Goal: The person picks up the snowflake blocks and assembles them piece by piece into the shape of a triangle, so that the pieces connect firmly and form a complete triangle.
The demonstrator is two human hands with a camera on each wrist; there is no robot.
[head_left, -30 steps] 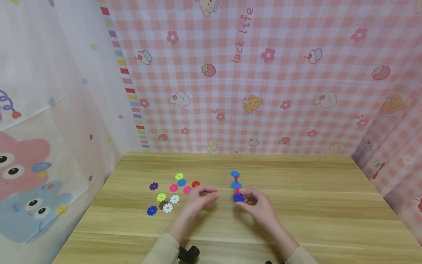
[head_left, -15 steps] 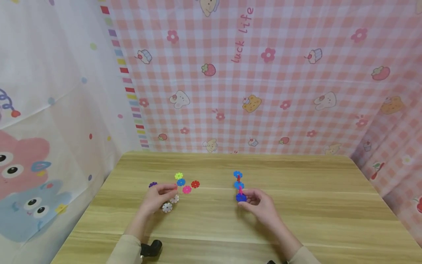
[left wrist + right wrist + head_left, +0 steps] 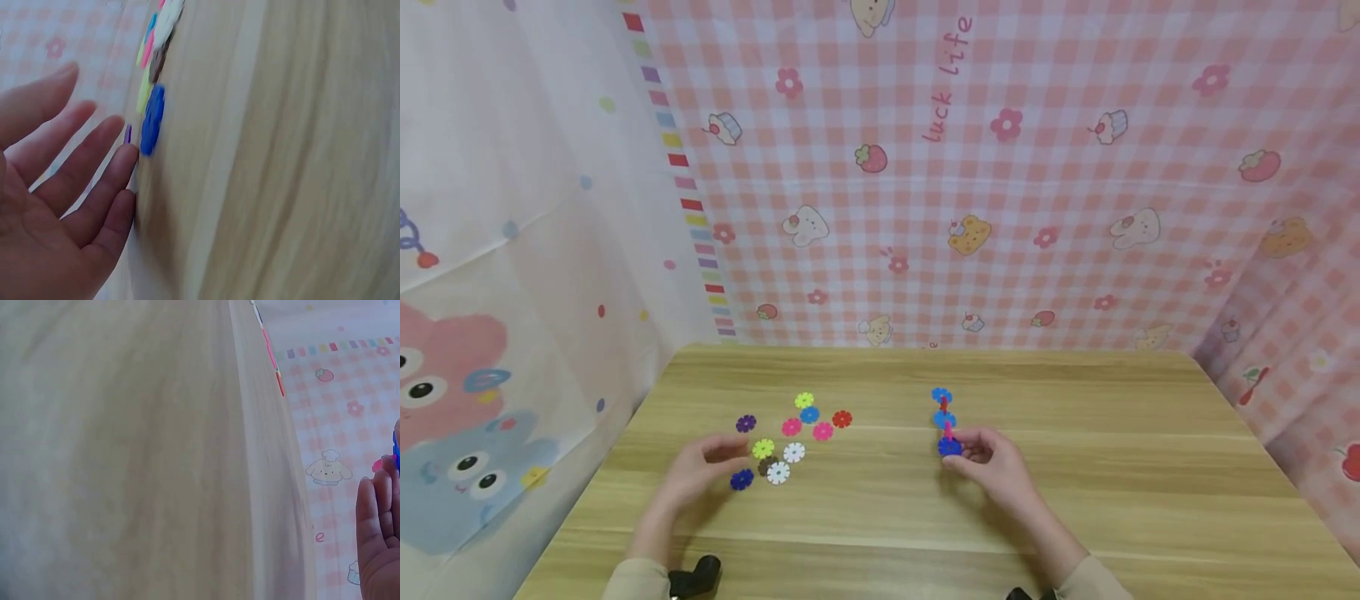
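Note:
In the head view my right hand [image 3: 996,471] pinches a dark blue notched disc [image 3: 950,447] between thumb and fingers. This disc forms the near end of a linked chain: a pink disc [image 3: 948,430], a light blue disc [image 3: 944,420], a red disc [image 3: 943,405] and another light blue disc [image 3: 942,395] reach away from the hand. My left hand [image 3: 696,471] is at the left edge of the loose discs, holding nothing, its fingers apart and slightly bent. Closest to its fingertips is a loose dark blue disc [image 3: 152,120], with a purple disc [image 3: 746,423] farther back.
Loose notched discs lie on the wooden table [image 3: 880,533]: yellow [image 3: 763,448], white [image 3: 794,452], brown [image 3: 766,467], pink [image 3: 823,431], red [image 3: 842,419] and others. A checked cloth [image 3: 880,192] hangs behind the table's far edge.
My left hand has travelled left from the table's middle, across the loose discs, to their left side, uncovering them. My right hand keeps its pinch; the chain has shifted slightly right.

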